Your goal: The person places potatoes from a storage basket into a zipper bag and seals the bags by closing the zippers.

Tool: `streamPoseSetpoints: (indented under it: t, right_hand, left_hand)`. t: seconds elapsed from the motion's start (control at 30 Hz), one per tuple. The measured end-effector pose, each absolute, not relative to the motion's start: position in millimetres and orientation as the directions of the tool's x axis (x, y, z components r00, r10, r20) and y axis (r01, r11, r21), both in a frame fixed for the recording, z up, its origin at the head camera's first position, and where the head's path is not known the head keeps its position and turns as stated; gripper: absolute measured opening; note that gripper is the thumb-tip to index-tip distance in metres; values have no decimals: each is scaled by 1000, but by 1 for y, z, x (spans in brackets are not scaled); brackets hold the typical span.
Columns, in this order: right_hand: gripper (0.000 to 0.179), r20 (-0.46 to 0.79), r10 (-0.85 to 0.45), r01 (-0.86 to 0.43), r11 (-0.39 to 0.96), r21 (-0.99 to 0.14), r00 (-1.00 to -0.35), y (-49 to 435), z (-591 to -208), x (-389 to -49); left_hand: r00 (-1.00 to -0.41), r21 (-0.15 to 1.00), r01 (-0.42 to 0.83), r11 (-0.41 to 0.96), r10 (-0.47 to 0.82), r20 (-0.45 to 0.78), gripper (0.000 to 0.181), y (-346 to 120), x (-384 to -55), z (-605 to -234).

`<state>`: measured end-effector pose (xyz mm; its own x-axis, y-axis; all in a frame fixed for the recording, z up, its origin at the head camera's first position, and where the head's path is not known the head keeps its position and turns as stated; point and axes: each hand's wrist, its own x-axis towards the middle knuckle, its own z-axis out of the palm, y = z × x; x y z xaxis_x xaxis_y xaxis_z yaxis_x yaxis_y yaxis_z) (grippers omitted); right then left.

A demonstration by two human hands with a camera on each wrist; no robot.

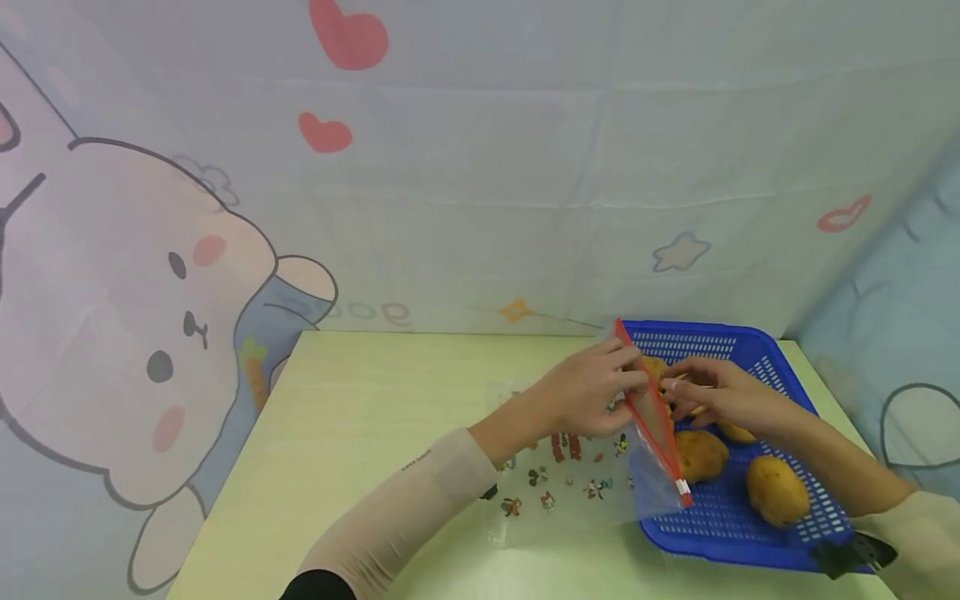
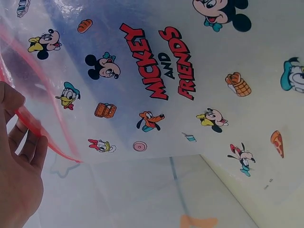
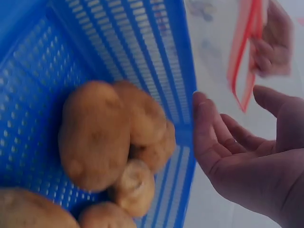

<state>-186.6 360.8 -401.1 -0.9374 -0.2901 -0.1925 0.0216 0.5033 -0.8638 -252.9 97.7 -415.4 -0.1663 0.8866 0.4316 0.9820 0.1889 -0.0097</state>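
Left hand (image 1: 596,393) pinches 1 clear, printed, red-edged bag (image 1: 570,504), which extends below this hand. Right hand (image 1: 723,400), fingers loosely bent, nothing visibly held, is just beside the bag; 1 blue basket (image 1: 716,518) with potatoes (image 1: 777,492) sits beneath it.

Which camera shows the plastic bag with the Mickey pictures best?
The left wrist view: the bag fills most of it, and "MICKEY AND FRIENDS" is easy to read. The head view shows the bag smaller, partly behind the left hand. The right wrist view shows just part of it, blurry, with the red edge.
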Motion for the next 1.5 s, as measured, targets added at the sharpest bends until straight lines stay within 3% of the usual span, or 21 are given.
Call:
streamPoseSetpoints:
  t: [0.27, 0.4, 0.5, 0.57, 0.67, 0.77, 0.87, 0.97, 1.27, 1.5]
  right_hand:
    - [27, -221, -287, 88, 414, -906, -932, 333, -400, -190]
    - [24, -206, -298, 76, 394, -916, -932, 330, -400, -189]
    - [22, -199, -300, 76, 376, -923, -933, 329, -400, -188]
    - [21, -200, -298, 79, 373, -925, -933, 327, -401, -188]
    - [19, -197, -307, 77, 364, -928, -931, 326, -400, -187]
    - [19, -197, -313, 81, 350, -933, -929, 324, -399, -187]
    - [21, -201, -325, 90, 326, -941, -924, 324, -399, -186]
    - [22, -202, -337, 90, 320, -943, -920, 323, -400, -185]
    - [21, -168, -320, 36, 379, -925, -932, 325, -401, -183]
    - [11, -113, -221, -37, 577, -816, -969, 338, -398, -175]
  left_hand:
    - [-174, 17, 983, 185, 882, 438, 17, 99, -249, -415]
    - [-170, 18, 983, 183, 865, 472, 25, 98, -248, -414]
    - [-201, 17, 974, 227, 824, 530, 23, 96, -244, -410]
    - [-272, 53, 954, 295, 778, 567, 20, 94, -239, -407]
    - [-460, 252, 887, 387, 701, 544, 21, 93, -231, -406]
    - [-653, 514, 739, 436, 653, 384, 29, 94, -223, -408]
    - [-739, 665, 585, 464, 643, 202, 33, 96, -215, -413]
    - [-765, 736, 492, 465, 635, 110, 31, 99, -210, -419]
    - [-808, 900, 272, 339, 589, 22, 17, 96, -201, -416]
    - [-826, 855, 351, 382, 556, 90, 8, 73, -198, -405]
